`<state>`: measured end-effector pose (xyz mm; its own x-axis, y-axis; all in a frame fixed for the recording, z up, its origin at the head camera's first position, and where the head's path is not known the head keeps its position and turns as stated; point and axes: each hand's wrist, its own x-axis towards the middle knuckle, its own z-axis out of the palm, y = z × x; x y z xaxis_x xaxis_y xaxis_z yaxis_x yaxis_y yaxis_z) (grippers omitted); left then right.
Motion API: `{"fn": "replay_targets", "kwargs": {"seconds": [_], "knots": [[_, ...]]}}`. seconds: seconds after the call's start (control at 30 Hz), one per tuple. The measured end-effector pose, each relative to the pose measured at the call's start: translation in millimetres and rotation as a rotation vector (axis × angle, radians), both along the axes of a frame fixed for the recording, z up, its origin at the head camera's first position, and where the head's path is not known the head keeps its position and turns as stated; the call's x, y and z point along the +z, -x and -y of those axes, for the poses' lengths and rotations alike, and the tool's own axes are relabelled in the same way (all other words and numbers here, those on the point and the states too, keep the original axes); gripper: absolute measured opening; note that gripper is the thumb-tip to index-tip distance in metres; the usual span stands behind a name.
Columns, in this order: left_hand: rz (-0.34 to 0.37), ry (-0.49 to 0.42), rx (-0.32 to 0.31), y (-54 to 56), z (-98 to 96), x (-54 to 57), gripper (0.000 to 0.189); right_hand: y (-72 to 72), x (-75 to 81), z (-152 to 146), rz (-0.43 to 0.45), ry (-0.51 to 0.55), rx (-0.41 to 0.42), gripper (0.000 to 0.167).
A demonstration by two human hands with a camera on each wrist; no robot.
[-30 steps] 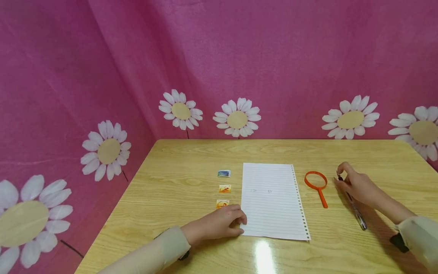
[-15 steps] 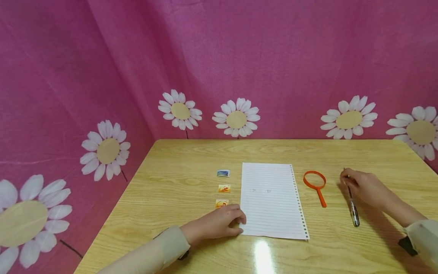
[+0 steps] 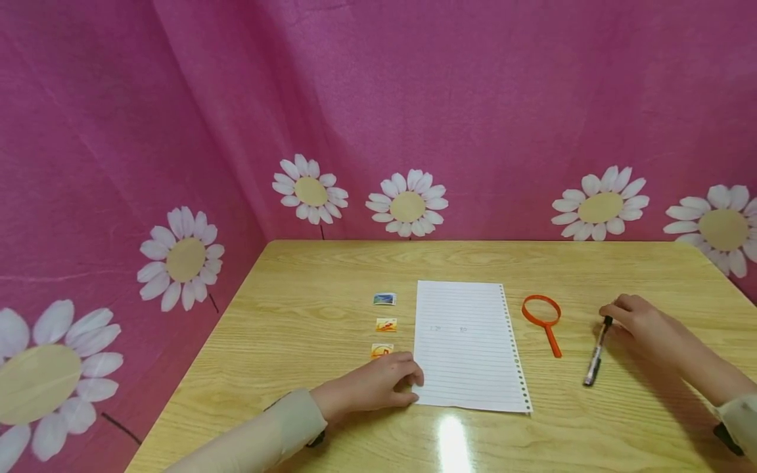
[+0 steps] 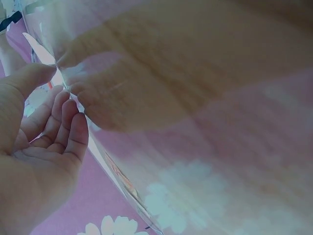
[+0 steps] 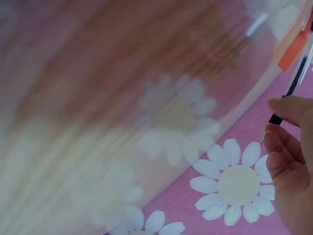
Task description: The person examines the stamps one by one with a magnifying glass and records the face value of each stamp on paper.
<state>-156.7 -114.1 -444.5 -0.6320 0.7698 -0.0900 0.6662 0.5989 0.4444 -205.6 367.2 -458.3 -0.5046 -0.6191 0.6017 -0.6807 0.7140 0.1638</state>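
Observation:
My left hand [image 3: 381, 381] rests on the table at the lower left edge of the lined sheet of paper [image 3: 467, 348], thumb and fingertips touching that edge. In the left wrist view the fingers of the left hand [image 4: 51, 122] are loosely bent. On the right, my right hand [image 3: 653, 332] pinches a pen [image 3: 597, 355] near its black end, between thumb and fingers. The pen slants toward the front of the table, its other end pointing a little to the left. From the right wrist view, the thumb [image 5: 291, 110] lies against the black end of the pen [image 5: 296, 81].
Three small stamps stand in a column left of the paper: a blue one [image 3: 385, 299], an orange one [image 3: 387, 325] and another orange one [image 3: 381, 350] by the left hand. Between paper and pen lies an orange magnifying glass [image 3: 541, 311]. Flowered pink cloth [image 3: 497, 118] hangs behind the table.
My right hand has shifted to the right, and the pen has swung round so its front end now points leftward instead of rightward. The left hand has stayed at the paper.

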Motion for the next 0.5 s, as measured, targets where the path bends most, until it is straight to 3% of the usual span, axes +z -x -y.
{"fn": "replay_targets", "kwargs": {"seconds": [0.07,0.2,0.33,0.37,0.43,0.5], "knots": [[0.003,0.000,0.000,0.1,-0.3,0.4,0.017,-1.7,0.3,-0.9,-0.026,0.011,0.004,0.067],[0.011,0.003,0.001,0.7,-0.6,1.4,0.016,-7.0,2.4,0.0,0.017,0.055,-0.022,0.062],[0.003,0.000,-0.004,1.6,-0.1,0.9,0.016,-14.1,6.9,9.9,0.157,0.149,-0.103,0.014],[0.000,-0.003,-0.007,1.6,0.0,0.7,0.017,-16.0,8.3,13.7,0.192,0.175,-0.128,0.011],[0.000,-0.006,-0.009,1.6,0.2,-0.2,0.017,-19.6,12.1,22.7,0.260,0.234,-0.166,0.032],[-0.002,-0.008,-0.012,1.5,0.5,-0.5,0.017,-23.0,15.9,32.6,0.320,0.308,-0.179,0.036]]}}
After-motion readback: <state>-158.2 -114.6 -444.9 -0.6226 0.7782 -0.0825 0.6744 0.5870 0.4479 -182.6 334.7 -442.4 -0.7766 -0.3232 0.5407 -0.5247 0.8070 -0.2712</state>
